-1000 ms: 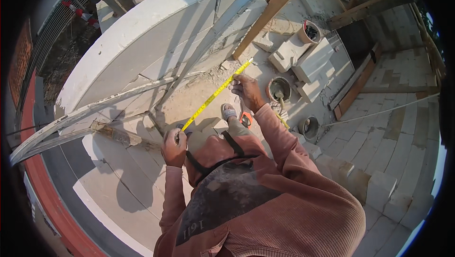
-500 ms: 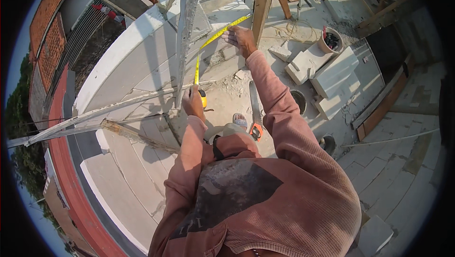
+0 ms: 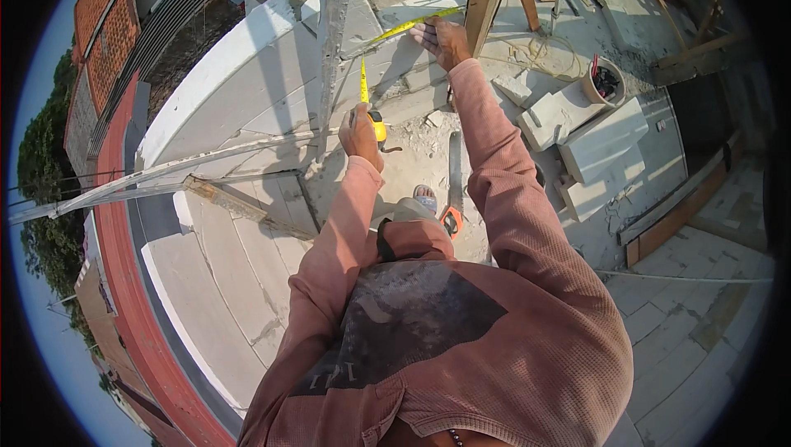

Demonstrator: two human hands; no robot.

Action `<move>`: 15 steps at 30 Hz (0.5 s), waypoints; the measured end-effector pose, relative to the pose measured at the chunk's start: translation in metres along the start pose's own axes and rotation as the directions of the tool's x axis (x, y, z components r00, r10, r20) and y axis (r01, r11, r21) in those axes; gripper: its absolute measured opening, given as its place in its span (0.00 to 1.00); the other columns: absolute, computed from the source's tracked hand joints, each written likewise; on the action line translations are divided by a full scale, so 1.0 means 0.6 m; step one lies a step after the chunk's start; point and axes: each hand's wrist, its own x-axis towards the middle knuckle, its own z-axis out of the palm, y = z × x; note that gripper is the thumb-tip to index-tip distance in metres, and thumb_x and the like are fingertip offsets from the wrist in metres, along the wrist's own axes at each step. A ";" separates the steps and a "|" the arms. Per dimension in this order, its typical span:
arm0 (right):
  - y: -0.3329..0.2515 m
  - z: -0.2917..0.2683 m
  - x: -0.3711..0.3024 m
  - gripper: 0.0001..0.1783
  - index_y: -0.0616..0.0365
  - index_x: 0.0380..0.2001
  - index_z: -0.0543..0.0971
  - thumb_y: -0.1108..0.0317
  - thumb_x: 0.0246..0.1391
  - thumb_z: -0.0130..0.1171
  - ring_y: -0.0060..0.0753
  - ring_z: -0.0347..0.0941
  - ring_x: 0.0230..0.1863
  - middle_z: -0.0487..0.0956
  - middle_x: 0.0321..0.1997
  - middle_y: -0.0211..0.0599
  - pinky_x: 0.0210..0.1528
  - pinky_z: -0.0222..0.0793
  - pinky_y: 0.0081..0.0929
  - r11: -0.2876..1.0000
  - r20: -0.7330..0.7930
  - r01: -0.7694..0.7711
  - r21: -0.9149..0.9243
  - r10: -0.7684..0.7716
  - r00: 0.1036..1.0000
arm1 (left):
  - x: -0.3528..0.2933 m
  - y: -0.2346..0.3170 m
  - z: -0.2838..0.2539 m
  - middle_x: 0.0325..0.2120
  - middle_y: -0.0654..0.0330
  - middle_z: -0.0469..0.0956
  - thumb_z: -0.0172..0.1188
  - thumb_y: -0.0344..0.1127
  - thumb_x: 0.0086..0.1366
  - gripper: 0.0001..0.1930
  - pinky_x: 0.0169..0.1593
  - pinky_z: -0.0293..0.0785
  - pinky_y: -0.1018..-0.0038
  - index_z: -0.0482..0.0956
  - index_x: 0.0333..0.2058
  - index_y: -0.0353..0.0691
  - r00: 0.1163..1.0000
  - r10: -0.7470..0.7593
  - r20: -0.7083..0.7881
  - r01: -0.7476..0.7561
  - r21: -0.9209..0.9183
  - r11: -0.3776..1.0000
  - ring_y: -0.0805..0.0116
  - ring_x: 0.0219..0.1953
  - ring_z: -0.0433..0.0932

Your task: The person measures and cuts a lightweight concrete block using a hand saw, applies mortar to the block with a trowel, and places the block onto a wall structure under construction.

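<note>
Holding the case of a yellow tape measure in the left grip, with fingers closed round it, above the dusty floor. Pinching the drawn-out strip near its free end in the right grip, with the arm stretched forward; bent partway, running over by the wall of pale blocks, almost up to a wooden post. In the way, just left of the strip: a grey upright, with the wooden post close beyond the tip. Across the left side: a long pale rail, and below it a rough plank, slanting. Underfoot: a sandalled foot, just beside a handsaw with an orange handle, lying flat. To the right, past the sleeve: white blocks, stacked, with a bucket of dark items next to them. Farther right: a brown board, lying aslant near a shadowed corner.
</note>
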 end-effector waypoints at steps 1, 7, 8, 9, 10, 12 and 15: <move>0.001 0.000 -0.001 0.14 0.71 0.46 0.77 0.69 0.66 0.51 0.42 0.86 0.38 0.85 0.42 0.52 0.42 0.86 0.31 1.000 0.003 -0.007 -0.001 0.007 1.000 | 0.006 -0.001 -0.001 0.27 0.67 0.71 0.60 0.45 0.66 0.13 0.33 0.66 0.72 0.79 0.36 0.39 1.000 -0.014 0.000 0.014 0.002 1.000 0.74 0.29 0.69; -0.002 0.003 -0.009 0.13 0.72 0.45 0.77 0.70 0.65 0.52 0.43 0.86 0.37 0.85 0.42 0.53 0.40 0.86 0.32 1.000 -0.051 0.003 -0.008 -0.003 0.999 | 0.040 -0.008 0.002 0.27 0.67 0.72 0.61 0.45 0.66 0.14 0.33 0.66 0.71 0.81 0.38 0.39 0.998 -0.009 -0.065 0.009 0.009 1.000 0.74 0.29 0.68; -0.002 0.004 -0.010 0.13 0.72 0.45 0.77 0.71 0.65 0.52 0.43 0.86 0.37 0.85 0.42 0.53 0.40 0.86 0.32 1.000 -0.041 0.002 -0.002 -0.002 0.999 | 0.041 -0.012 0.001 0.27 0.67 0.72 0.61 0.45 0.66 0.14 0.33 0.66 0.71 0.81 0.38 0.39 0.998 -0.011 -0.066 0.012 0.014 1.000 0.74 0.29 0.68; -0.003 0.005 -0.010 0.13 0.72 0.45 0.77 0.71 0.64 0.53 0.43 0.86 0.37 0.85 0.41 0.53 0.39 0.86 0.32 1.000 -0.032 0.003 0.006 -0.003 0.999 | 0.043 -0.012 0.001 0.27 0.66 0.72 0.60 0.45 0.66 0.15 0.33 0.66 0.71 0.81 0.38 0.38 0.997 -0.010 -0.075 0.011 0.009 1.000 0.73 0.28 0.68; -0.004 0.005 -0.011 0.13 0.72 0.45 0.77 0.71 0.64 0.53 0.43 0.86 0.37 0.85 0.41 0.53 0.39 0.86 0.32 1.000 -0.036 0.002 0.012 -0.001 0.999 | 0.044 -0.013 0.001 0.27 0.66 0.73 0.60 0.45 0.66 0.16 0.33 0.66 0.71 0.80 0.38 0.37 0.996 -0.009 -0.085 0.009 0.003 1.000 0.73 0.28 0.69; -0.005 0.004 -0.011 0.13 0.72 0.45 0.76 0.70 0.65 0.53 0.44 0.86 0.36 0.85 0.40 0.53 0.40 0.86 0.32 1.000 -0.041 0.007 -0.015 -0.008 0.999 | 0.044 -0.016 -0.006 0.26 0.64 0.74 0.61 0.46 0.67 0.15 0.31 0.68 0.71 0.80 0.38 0.38 0.996 0.055 -0.065 -0.051 0.061 0.997 0.72 0.27 0.71; 0.001 -0.002 -0.011 0.14 0.72 0.45 0.76 0.69 0.67 0.53 0.43 0.86 0.34 0.85 0.39 0.53 0.40 0.87 0.32 0.999 -0.037 0.040 0.008 -0.040 0.999 | 0.038 -0.022 -0.014 0.26 0.63 0.74 0.61 0.46 0.67 0.15 0.30 0.70 0.71 0.81 0.40 0.38 0.994 0.102 -0.045 -0.094 0.159 0.983 0.71 0.26 0.73</move>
